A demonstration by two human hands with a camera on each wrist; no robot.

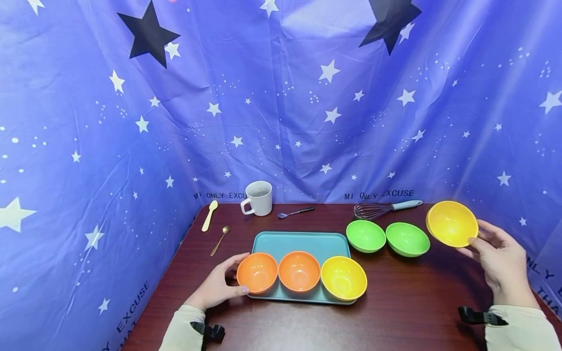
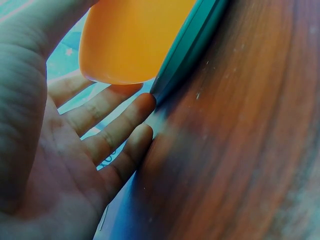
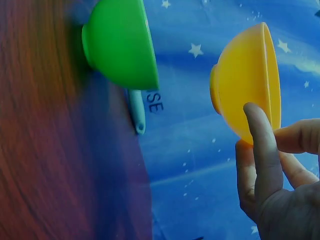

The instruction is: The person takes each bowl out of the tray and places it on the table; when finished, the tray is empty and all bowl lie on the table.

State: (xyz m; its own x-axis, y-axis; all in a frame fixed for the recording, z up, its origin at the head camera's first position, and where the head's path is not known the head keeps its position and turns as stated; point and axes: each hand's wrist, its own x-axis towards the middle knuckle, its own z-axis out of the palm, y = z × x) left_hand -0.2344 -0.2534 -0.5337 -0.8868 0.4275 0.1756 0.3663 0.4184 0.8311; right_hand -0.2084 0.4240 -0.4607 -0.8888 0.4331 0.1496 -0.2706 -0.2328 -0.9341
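My right hand [image 1: 505,258] pinches the rim of a yellow bowl [image 1: 452,224] between thumb and fingers, holding it in the air at the table's right side. In the right wrist view this yellow bowl [image 3: 245,80] is tilted, its foot toward the green bowl [image 3: 122,45]. My left hand [image 1: 221,282] is at the left side of an orange bowl [image 1: 257,273], thumb near its front and fingers spread loosely behind. Fingertips [image 2: 145,102] reach the bowl's underside and the tray edge. Another orange bowl [image 1: 299,272] and a second yellow bowl [image 1: 344,278] stand beside it on the teal tray [image 1: 303,240].
Two green bowls [image 1: 366,236] stand right of the tray, with a whisk [image 1: 386,208] behind them. At the back are a grey-white mug [image 1: 259,199] and a dark-handled spoon [image 1: 296,212]. A cream spoon [image 1: 210,216] and a gold spoon [image 1: 220,241] lie left. Starry fabric [image 1: 281,122] surrounds the table.
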